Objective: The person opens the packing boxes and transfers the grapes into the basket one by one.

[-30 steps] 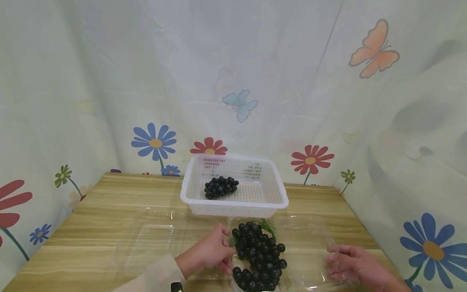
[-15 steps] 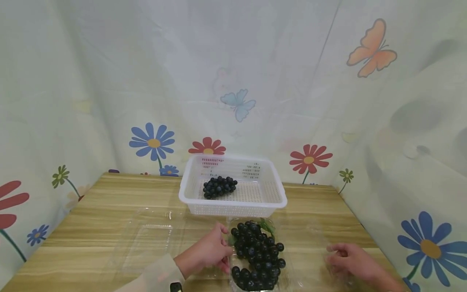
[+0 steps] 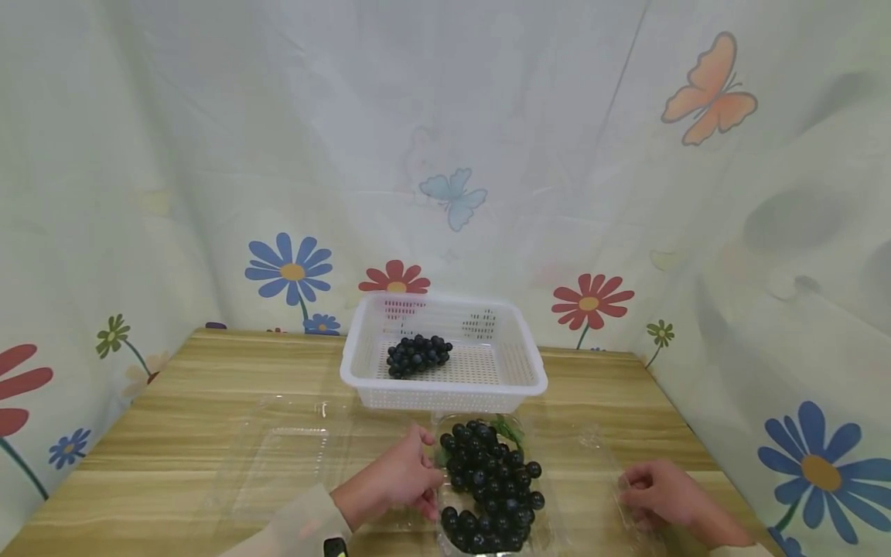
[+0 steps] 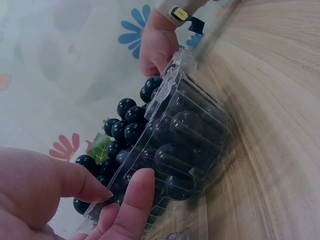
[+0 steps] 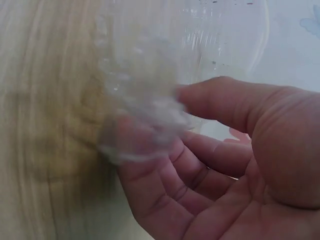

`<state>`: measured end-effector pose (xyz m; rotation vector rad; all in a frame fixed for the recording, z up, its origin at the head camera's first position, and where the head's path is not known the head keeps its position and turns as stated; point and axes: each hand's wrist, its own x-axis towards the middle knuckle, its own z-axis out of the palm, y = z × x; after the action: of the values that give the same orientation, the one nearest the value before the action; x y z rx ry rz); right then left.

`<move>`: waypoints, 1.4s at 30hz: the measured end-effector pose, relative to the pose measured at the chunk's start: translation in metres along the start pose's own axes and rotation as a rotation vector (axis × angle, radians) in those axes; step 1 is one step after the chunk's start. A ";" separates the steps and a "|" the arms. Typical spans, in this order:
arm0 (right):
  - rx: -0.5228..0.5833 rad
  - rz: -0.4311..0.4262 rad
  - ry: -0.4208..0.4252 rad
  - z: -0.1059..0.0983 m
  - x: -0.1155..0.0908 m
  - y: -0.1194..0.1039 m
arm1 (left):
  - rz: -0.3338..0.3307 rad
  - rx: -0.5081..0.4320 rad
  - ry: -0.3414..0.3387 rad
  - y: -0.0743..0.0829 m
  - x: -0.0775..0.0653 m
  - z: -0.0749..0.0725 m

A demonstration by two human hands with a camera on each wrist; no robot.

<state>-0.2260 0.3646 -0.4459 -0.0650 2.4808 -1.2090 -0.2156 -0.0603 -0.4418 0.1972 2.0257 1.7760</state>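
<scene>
Two hands at one open box of grapes

The wooden table (image 3: 174, 433) carried everything. By the middle of its far edge stood a white basket (image 3: 445, 400), a loose bunch of grapes (image 3: 419, 356) on its mesh floor. Toward the table's left edge lay a second clear container (image 3: 285, 464). In front of the basket, toward the near edge, which was out of view, stood the clear box (image 4: 215, 102) with the main bunch (image 3: 490, 487) inside and a green leaf (image 3: 513, 433) at its far end. Some berries sat above the rim. The clear lid (image 3: 585, 480) spread out toward the table's right edge.

Handling this well, I judged, called for a steady box, a light grip that would not buckle the thin wall, and a look at the proud berries on the lid side, which the plastic could bruise.

The left hand (image 3: 406, 473) pinched the box's side, thumb (image 4: 95, 187) at the rim and forefinger (image 4: 137, 197) along the outer wall, with only the plastic between. The right hand (image 3: 661, 495) had its fingers curled at the lid's outer edge and seemed to pinch it against the thumb (image 5: 207, 100), though blur hid the exact contact.
</scene>
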 end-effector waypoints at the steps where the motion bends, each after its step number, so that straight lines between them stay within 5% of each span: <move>1: -0.010 0.003 0.002 0.001 0.000 -0.001 | 0.000 0.001 0.000 0.000 0.000 0.000; 12: -0.164 0.012 0.083 0.003 0.003 -0.015 | 0.002 0.015 -0.019 0.001 -0.001 -0.001; 16: -0.307 0.005 0.133 -0.001 0.008 -0.030 | 0.010 0.007 -0.011 0.000 0.000 -0.001; 24: -0.335 -0.004 0.121 -0.007 0.014 -0.072 | 0.003 0.013 -0.011 0.001 0.001 -0.002; 30: -0.333 -0.104 0.139 0.001 0.013 -0.098 | 0.016 0.009 -0.002 0.001 0.000 -0.001; 37: -0.328 -0.264 0.063 0.011 0.009 -0.121 | 0.023 0.023 0.005 0.002 0.001 -0.001; 42: -0.312 -0.292 0.021 0.019 0.009 -0.137 | 0.010 0.028 0.009 0.002 0.002 -0.001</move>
<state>-0.2444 0.2624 -0.3543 -0.5145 2.7261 -0.9155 -0.2178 -0.0602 -0.4402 0.2089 2.0596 1.7587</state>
